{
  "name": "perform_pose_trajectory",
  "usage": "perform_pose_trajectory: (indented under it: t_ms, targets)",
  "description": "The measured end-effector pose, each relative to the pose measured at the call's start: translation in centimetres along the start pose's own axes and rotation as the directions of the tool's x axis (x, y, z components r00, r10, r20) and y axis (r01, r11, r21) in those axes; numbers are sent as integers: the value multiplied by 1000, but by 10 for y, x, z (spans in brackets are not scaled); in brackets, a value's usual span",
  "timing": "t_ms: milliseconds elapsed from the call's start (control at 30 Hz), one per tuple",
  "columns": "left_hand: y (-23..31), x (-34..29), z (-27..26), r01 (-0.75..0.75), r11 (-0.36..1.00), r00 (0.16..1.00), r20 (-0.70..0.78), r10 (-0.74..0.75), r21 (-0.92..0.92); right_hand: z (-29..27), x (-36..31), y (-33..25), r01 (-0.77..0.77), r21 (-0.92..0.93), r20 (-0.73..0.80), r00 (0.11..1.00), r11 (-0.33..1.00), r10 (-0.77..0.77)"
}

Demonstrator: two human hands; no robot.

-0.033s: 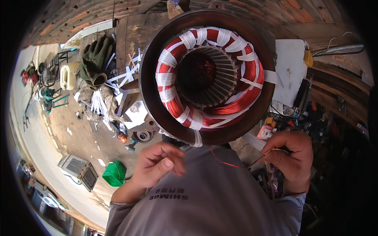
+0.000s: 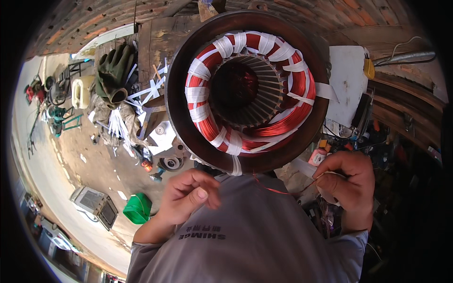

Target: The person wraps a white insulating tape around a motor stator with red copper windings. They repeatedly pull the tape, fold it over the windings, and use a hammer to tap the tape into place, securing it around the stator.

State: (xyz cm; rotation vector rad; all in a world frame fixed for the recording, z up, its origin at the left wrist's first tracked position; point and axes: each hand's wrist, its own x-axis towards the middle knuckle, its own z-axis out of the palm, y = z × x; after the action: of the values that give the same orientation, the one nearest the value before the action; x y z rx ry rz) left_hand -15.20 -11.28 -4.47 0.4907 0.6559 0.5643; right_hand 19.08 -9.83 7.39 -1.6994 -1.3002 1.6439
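Note:
A motor stator (image 2: 174,101) in a dark round housing stands before me. Its ring of red copper windings (image 2: 289,123) is bound with white tape (image 2: 197,94). A thin red wire (image 2: 276,191) hangs from its near rim toward my right hand (image 2: 349,181), whose thumb and fingers are pinched on a dark wire end. A pale strip (image 2: 304,167) shows beside those fingers; I cannot make out whether they hold it too. My left hand (image 2: 188,195), below the housing's near left side, is half curled with the thumb apart and nothing visible in it. Its fingertips are blurred.
Dark rubber gloves (image 2: 113,73) and white strips (image 2: 118,125) lie left of the stator. A yellowish jug (image 2: 82,92) and a green container (image 2: 138,208) stand farther left. At right are a white board (image 2: 347,85), a pink bottle (image 2: 317,157) and cluttered tools beside a brick wall.
My right hand has risen slightly, and the red wire now runs straighter toward it. The left hand has hardly moved.

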Motion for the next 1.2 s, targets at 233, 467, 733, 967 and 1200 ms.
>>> perform_pose_trajectory:
  t_ms: [233,467,733,967,1200]
  targets:
    - [4,-1,0,20,999,999,-46,-18,38,16,21,5,-142,-49,-96,986,989,137]
    - [48,8,-1,-64,958,998,41,54,279,43,25,5,254,-547,-20,949,798,-315]
    - [131,85,33,-442,256,889,382,254,860,66,24,9,353,-759,97,892,547,-441]
    - [115,180,72,-535,-393,783,263,-564,748,70,44,5,215,-663,-35,948,717,-316]
    - [113,196,66,-408,-311,857,243,-454,858,66,28,-7,161,-352,8,986,922,-169]
